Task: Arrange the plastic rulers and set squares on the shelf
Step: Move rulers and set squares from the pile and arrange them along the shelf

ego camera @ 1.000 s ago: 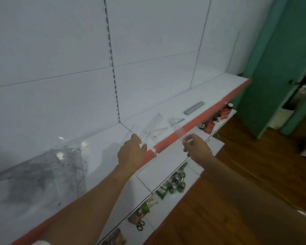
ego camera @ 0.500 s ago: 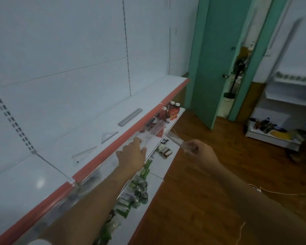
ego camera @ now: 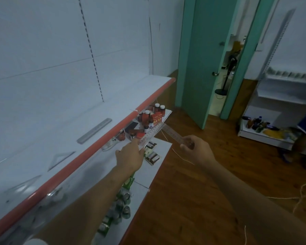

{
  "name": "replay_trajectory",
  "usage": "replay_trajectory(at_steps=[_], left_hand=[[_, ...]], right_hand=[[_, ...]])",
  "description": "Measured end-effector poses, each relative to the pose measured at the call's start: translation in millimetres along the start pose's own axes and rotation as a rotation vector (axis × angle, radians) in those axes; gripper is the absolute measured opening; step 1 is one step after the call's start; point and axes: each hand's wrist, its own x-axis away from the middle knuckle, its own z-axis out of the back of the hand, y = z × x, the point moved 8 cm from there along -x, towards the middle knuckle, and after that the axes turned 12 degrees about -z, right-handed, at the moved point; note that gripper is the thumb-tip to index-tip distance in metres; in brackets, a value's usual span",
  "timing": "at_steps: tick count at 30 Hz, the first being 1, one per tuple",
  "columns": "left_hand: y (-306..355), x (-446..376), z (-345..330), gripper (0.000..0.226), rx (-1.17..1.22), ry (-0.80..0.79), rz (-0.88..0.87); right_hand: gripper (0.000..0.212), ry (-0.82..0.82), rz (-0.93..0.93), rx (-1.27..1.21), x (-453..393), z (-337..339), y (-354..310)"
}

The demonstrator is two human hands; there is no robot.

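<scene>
Clear plastic is what both hands hold, near the middle of the frame. The left hand (ego camera: pixel 130 157) grips the low end of a see-through ruler (ego camera: pixel 151 134). That ruler sticks up and to the right from the fingers, out in front of the red edge of the shelf (ego camera: pixel 88 151). It has small black marks and numbers along it, too small to read. The right hand (ego camera: pixel 195 146) pinches the near end of a second clear ruler (ego camera: pixel 173 132). This one points up and to the left, and its far end crosses or touches the tip of the first ruler. I cannot tell which.

On the white shelf top, left of the hands, lie a grey ruler (ego camera: pixel 95 130), a clear set square (ego camera: pixel 61 160) and, in the lower left, another set square (ego camera: pixel 23 184).

Under the shelf, just above the hands, stand brown bottles (ego camera: pixel 146 117) and a red box (ego camera: pixel 157 117). The writing on them is too blurry to read. Green cans (ego camera: pixel 121 204) sit lower down. A green door (ego camera: pixel 201 64) stands in the upper right.
</scene>
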Motion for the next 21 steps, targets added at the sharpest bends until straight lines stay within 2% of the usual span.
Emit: replay_trajectory(at_steps=[5, 12, 21], left_hand=[[-1.2, -72.0, -9.2, 0.027, 0.06, 0.007, -0.058], [4.5, -192.5, -4.1, 0.026, 0.089, 0.058, -0.082], [7.2, -297.6, -30.7, 0.022, 0.063, 0.081, -0.068]], right_hand=[[0.026, 0.006, 0.016, 0.011, -65.8, -7.4, -11.9], [0.024, 0.033, 0.014, 0.008, -172.4, 8.7, -49.4], [0.028, 0.019, 0.034, 0.064, -281.4, 2.7, -48.2]])
